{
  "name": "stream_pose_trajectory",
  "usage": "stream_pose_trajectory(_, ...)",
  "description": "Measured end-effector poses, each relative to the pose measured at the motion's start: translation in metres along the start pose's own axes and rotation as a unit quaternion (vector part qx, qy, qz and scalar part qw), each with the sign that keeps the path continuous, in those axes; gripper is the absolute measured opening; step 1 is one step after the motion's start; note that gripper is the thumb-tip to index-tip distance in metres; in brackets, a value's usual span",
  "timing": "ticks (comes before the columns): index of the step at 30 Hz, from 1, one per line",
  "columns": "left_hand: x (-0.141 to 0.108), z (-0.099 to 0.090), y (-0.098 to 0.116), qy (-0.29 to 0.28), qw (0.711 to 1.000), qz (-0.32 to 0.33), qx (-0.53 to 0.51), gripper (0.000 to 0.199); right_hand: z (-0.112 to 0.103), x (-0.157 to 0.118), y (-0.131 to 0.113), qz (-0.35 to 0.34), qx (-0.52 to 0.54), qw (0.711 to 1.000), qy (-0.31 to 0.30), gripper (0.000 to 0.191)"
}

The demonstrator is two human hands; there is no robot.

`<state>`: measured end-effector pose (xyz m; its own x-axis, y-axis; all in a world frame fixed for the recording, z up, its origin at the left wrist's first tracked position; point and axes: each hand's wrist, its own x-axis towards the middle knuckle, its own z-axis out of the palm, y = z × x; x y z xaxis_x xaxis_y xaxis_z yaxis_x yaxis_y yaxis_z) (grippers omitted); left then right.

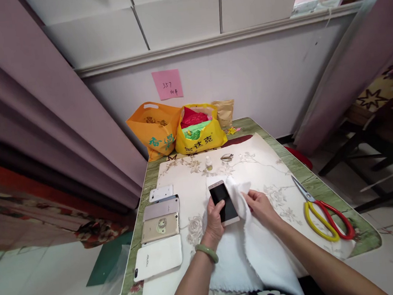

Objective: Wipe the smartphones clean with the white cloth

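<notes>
A smartphone [227,208] with a dark screen and pale frame is held in my left hand [214,218], the thumb lying over the screen. A green bangle circles the left wrist. Just right of the phone, my right hand [259,205] pinches the upper edge of a white cloth [265,252]. The cloth is partly folded and spreads under the phone down toward the table's near edge. Several phones, among them a white one [160,257] and a gold one [155,229], lie face down in a column at the left.
Scissors [319,217] with red and yellow handles lie at the right. A small bottle [208,163] and a thin metal item [227,157] stand beyond the phone. Orange [156,130] and yellow [201,140] bags are at the back, beside a brown pouch [225,112].
</notes>
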<state>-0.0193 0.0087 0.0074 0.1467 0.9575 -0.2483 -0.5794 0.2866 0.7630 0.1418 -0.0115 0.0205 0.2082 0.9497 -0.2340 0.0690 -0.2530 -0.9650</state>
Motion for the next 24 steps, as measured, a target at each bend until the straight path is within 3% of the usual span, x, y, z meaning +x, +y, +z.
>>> stream_pose_trajectory(3,0.000,0.003,-0.002,0.002,0.999,0.029,0.033,0.054,0.011,-0.013,-0.001,-0.003,-0.059,0.996,-0.062,0.044)
stream_pose_trajectory(7,0.000,0.004,-0.003,0.000,0.997,0.045,0.066,0.048,0.020,-0.018,-0.002,-0.042,-0.130,0.991,-0.012,0.044)
stream_pose_trajectory(15,0.000,0.002,0.002,-0.059,0.984,0.046,0.162,0.042,0.020,0.034,-0.021,-0.057,-0.153,0.984,0.064,0.044)
stream_pose_trajectory(18,-0.001,0.002,0.003,-0.064,0.984,0.046,0.162,0.040,0.025,0.042,-0.023,-0.058,-0.141,0.986,0.071,0.044)
stream_pose_trajectory(24,-0.002,0.003,0.001,-0.042,0.991,0.035,0.125,0.037,0.024,0.005,-0.003,-0.046,-0.112,0.992,0.018,0.040)
